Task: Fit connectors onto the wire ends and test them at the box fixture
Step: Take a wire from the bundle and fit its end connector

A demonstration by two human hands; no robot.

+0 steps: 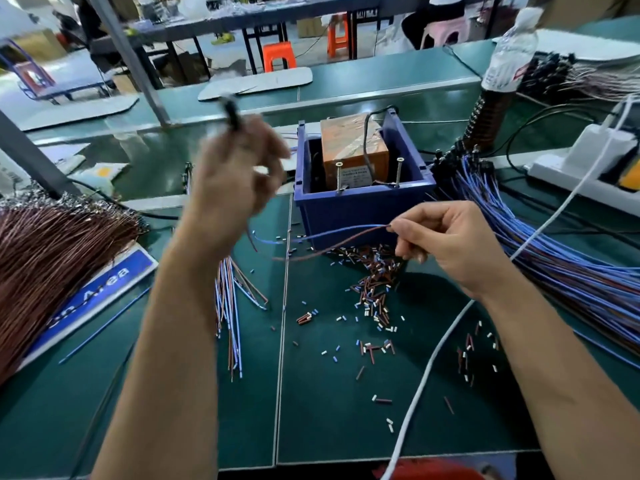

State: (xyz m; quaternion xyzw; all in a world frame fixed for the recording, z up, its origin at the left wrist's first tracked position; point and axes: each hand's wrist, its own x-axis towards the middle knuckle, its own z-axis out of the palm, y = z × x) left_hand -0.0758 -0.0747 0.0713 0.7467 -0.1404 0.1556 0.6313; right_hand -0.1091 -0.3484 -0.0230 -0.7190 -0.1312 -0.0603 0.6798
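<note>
My left hand [235, 174] is raised and blurred, and it grips a small black connector [231, 114] that sticks up above the fingers. My right hand [446, 240] pinches a blue wire [332, 233] and a brown wire [343, 242] between thumb and forefinger; both run leftward just in front of the box. The blue box fixture [363, 206] stands behind the hands with an orange block [349, 147] and two upright screws [338, 176] inside.
Brown wires [52, 251] fan out at the left over a blue sign [100, 299]. Finished blue and brown wires [561, 268] lie at the right. Loose wires [230, 317] and scattered insulation bits [374, 292] cover the green mat. A white cable [433, 358], a power strip [588, 168] and a bottle [509, 53] are nearby.
</note>
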